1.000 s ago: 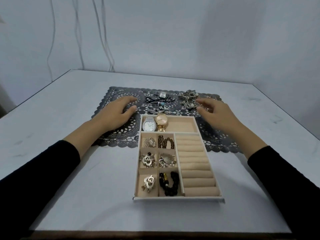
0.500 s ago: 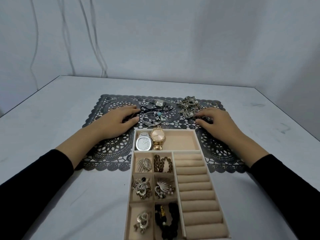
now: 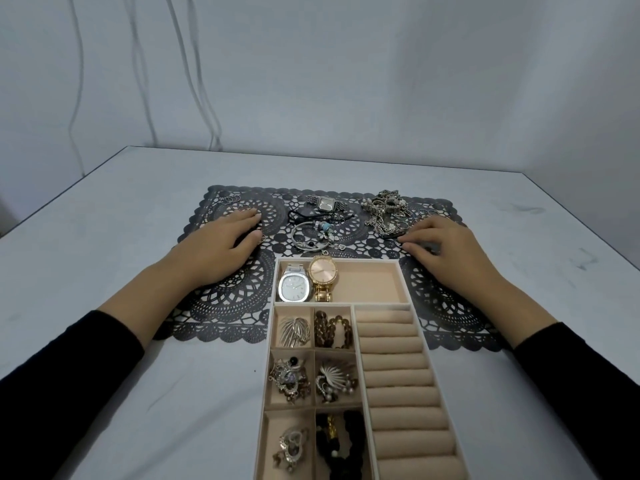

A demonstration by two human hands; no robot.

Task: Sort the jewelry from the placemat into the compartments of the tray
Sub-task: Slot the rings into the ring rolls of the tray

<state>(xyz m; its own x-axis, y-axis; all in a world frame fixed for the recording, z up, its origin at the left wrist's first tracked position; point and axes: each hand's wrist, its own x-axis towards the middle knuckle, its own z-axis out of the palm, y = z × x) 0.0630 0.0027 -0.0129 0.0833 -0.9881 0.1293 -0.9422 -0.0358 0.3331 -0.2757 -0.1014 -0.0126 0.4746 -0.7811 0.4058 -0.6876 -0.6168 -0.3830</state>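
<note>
1. The left hand [image 3: 221, 247] lies palm down on the dark lace placemat [image 3: 235, 306], left of the centre of the frame; its fingers are stretched and relaxed, holding nothing.
2. The right hand [image 3: 446, 251] rests on the right part of the placemat with bent fingers, tips down just beside a heap of chains [image 3: 386, 211]; whether it pinches some small piece, I cannot tell.
3. Between the hands, on the placemat, lie a square watch [image 3: 325, 203] and, below it in the frame, charm bracelets [image 3: 318, 233]; thin rings [image 3: 230, 199] lie at the placemat's upper left corner.
4. The tray [image 3: 401, 282] stands in the lower centre, its far end over the placemat's near edge; its wide top compartment holds a silver watch [image 3: 293, 288] and a gold watch [image 3: 322, 271] side by side; the small compartments on its left hold brooches and beads; padded rolls [image 3: 398, 375] fill its right side.
5. All stands on a grey table [image 3: 104, 237].
</note>
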